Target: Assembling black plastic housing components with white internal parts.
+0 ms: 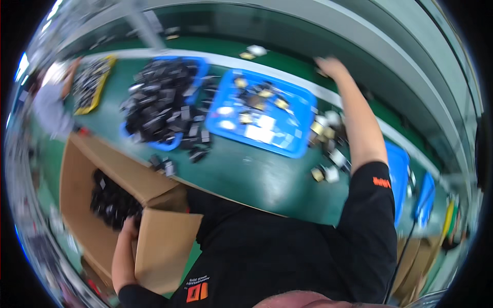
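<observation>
My left hand [130, 227] is down inside an open cardboard box [167, 246], at the near edge of a heap of small black parts [109, 197]. Its fingers are mostly hidden, so what they hold does not show. My right arm stretches far forward over the table, and my right hand [331, 68] is above the green belt [292, 59] behind the pale rail. Motion smears those fingers, and a small pale thing beside them is too blurred to name. Several white and tan pieces [328, 131] lie loose on the table below my right forearm.
A blue tray [267, 146] holds a few tan-and-black pieces; a second blue tray [203, 66] to its left is heaped with black parts. Another person [51, 105] works by a yellow tray [110, 64] at far left. More blue trays [398, 169] stand at right.
</observation>
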Demonstrator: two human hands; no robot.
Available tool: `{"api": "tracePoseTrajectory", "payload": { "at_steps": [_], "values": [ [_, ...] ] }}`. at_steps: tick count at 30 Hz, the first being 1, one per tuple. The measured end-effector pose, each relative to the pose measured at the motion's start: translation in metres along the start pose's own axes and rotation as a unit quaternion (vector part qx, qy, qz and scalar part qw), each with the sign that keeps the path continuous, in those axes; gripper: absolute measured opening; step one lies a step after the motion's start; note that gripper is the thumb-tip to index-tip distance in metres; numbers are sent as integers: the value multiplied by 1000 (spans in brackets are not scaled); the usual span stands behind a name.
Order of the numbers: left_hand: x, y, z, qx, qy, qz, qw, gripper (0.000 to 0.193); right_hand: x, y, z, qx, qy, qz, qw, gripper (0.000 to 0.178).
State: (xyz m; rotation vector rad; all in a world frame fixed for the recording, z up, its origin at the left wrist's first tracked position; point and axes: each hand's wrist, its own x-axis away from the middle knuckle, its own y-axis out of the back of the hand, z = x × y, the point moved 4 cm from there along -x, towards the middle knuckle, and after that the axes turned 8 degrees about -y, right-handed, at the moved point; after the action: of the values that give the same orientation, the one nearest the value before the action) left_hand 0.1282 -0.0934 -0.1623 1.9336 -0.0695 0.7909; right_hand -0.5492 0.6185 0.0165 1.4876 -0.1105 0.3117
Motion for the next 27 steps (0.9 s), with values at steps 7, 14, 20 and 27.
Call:
{"api": "tracePoseTrajectory", "payload": {
  "at_steps": [7,14,20,27],
  "values": [
    [-5,49,-79,-144,37,72,986,29,-67,-53,-117,-378,-166,-97,906,40],
    [6,111,-105,-155,11,-41,987,32,12,21,-93,-491,-5,-152,858,43],
    [48,180,-163,270,-44,-177,945,34,154,46,16,-724,150,-70,670,51],
    [61,214,-288,536,-341,-186,749,30,225,11,139,-808,243,126,521,46]
  ]
}}
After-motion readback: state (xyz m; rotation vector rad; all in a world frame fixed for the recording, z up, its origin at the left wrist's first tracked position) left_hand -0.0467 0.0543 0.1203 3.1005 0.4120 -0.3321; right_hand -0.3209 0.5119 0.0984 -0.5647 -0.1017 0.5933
